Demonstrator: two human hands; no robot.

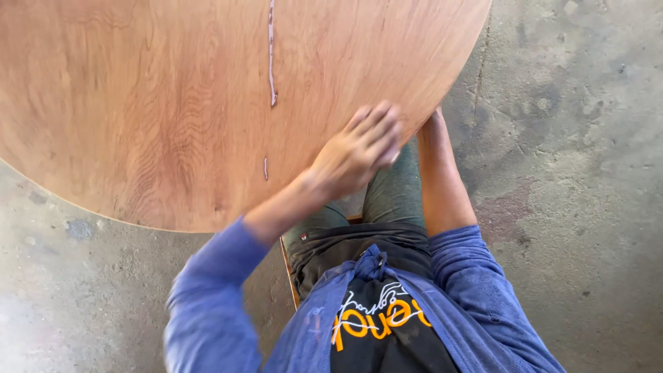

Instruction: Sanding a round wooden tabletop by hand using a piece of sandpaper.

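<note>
**Q:** Where are your hands on the piece?

**A:** My left hand (359,148) lies on top of the round wooden tabletop (159,103), near its lower right edge, fingers together and stretched flat, pointing up and to the right. It is blurred, so I cannot tell whether that grip holds anything small under the palm; nothing shows. My right hand (431,119) is mostly hidden behind the rim at the same edge. Only the forearm and wrist show, so I cannot tell whether that grip is closed on the edge or just pressing against it.

**Q:** Which way does the panel lie from you?

**A:** It spreads up and to the left from both hands, filling the upper left of the view. It is round, so there is no long axis, but the grain runs roughly top to bottom. Both hands meet the same stretch of rim; the left is the one on the face.

**Q:** How does the surface look?

**A:** Warm reddish-brown veneer with wavy grain. A pale filled seam (271,55) runs down from the top edge, and a short pale mark (266,168) sits below it, just left of my left wrist. Under the panel there is a stained concrete floor (573,138), and my green trousers (394,193) show beneath the rim.
</note>
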